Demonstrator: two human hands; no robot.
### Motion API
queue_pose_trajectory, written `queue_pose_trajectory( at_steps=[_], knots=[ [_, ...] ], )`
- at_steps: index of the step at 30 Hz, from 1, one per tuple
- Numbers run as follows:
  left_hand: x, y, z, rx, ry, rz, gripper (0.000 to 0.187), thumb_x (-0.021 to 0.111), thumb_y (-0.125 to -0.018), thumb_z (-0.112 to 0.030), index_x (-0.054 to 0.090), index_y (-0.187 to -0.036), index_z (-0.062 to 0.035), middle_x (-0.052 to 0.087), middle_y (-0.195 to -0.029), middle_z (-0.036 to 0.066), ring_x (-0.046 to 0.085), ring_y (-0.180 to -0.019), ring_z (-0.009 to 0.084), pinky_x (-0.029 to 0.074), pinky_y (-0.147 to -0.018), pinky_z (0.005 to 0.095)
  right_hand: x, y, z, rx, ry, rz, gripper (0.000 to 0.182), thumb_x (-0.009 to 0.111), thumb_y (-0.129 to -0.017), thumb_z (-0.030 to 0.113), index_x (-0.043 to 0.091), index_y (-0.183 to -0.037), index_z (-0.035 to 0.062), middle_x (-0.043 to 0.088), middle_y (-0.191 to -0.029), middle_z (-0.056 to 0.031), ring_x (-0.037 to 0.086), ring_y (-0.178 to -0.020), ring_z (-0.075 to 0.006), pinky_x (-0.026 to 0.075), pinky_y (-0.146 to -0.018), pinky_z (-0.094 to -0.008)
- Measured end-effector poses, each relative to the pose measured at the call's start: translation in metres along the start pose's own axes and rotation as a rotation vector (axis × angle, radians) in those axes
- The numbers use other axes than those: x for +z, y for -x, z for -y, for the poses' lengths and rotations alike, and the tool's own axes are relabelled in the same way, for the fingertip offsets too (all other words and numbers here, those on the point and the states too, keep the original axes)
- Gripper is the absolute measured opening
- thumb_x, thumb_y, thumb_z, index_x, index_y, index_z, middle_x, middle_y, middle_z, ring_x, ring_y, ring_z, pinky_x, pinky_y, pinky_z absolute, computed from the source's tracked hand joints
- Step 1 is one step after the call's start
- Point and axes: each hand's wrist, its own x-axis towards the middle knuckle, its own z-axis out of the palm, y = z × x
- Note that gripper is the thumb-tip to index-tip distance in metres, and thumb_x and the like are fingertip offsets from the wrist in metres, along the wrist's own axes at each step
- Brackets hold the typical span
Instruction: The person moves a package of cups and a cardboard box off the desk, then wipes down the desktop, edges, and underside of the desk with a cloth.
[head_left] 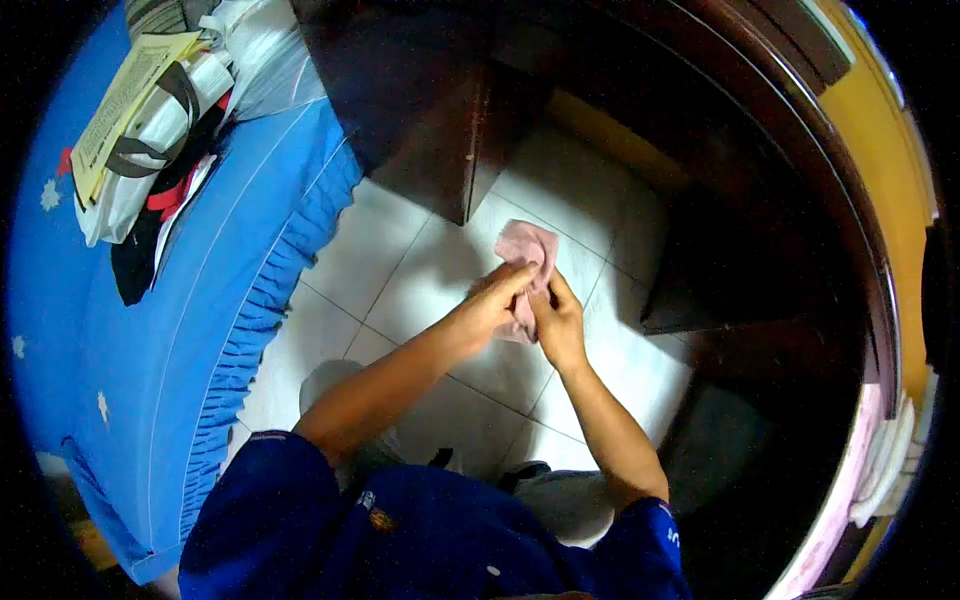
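Observation:
A small crumpled pink cloth is held between both hands over the tiled floor, in front of my body. My left hand grips it from the left, with the thumb lying across the fabric. From the right, my right hand closes on the same cloth, its fingers partly hidden behind the folds. One end of the cloth sticks up above the hands and a loose corner hangs below them.
At left stands a bed with a blue ruffled cover. A bag with papers and a plastic bag lie on it. Dark wooden furniture rises ahead and to the right. White floor tiles lie below.

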Motion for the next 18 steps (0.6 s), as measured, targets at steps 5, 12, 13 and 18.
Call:
queue_pose_trajectory(
  at_steps=[5, 12, 13, 18],
  knots=[
    [-0.016, 0.015, -0.032, 0.371, -0.196, -0.292, 0.062, 0.063, -0.094, -0.026, 0.037, -0.147, -0.0079, 0.047, -0.139, 0.009, 0.047, -0.126, 0.0196, 0.039, -0.104, 0.037, 0.041, -0.085, 0.021, -0.065, -0.246, -0.169, 0.041, 0.055, -0.1, 0.014, 0.05, -0.138, 0.0003, 0.061, -0.125, -0.0079, 0.056, -0.11, -0.015, 0.044, -0.096, -0.0282],
    [-0.054, 0.034, -0.061, 0.133, -0.002, -0.254, 0.051, 0.065, -0.09, -0.029, 0.05, -0.134, -0.0094, 0.055, -0.129, 0.008, 0.056, -0.113, 0.0186, 0.042, -0.098, 0.0354, 0.09, -0.188, 0.09, -0.246, -0.247, -0.317, 0.029, 0.052, -0.098, 0.011, 0.056, -0.126, 0.0024, 0.061, -0.114, -0.0044, 0.055, -0.098, -0.0142, 0.045, -0.085, -0.0268],
    [-0.059, 0.035, -0.064, 0.13, 0.007, -0.264, 0.051, 0.065, -0.09, -0.029, 0.05, -0.134, -0.0094, 0.055, -0.129, 0.008, 0.056, -0.113, 0.0186, 0.042, -0.098, 0.0354, 0.102, -0.19, 0.08, -0.28, -0.186, -0.361, 0.025, 0.051, -0.098, 0.012, 0.058, -0.121, 0.0045, 0.059, -0.102, -0.0019, 0.052, -0.086, -0.0117, 0.043, -0.074, -0.0258],
    [-0.082, 0.033, -0.07, 0.163, 0.008, -0.244, 0.046, 0.065, -0.089, -0.027, 0.053, -0.13, -0.0094, 0.058, -0.126, 0.009, 0.058, -0.111, 0.0174, 0.043, -0.096, 0.0356, 0.11, -0.203, -0.017, 0.017, -0.385, -0.277, 0.016, 0.045, -0.097, 0.007, 0.059, -0.104, 0.0094, 0.054, -0.08, 0.0001, 0.048, -0.067, -0.0097, 0.038, -0.053, -0.0261]
  ],
)
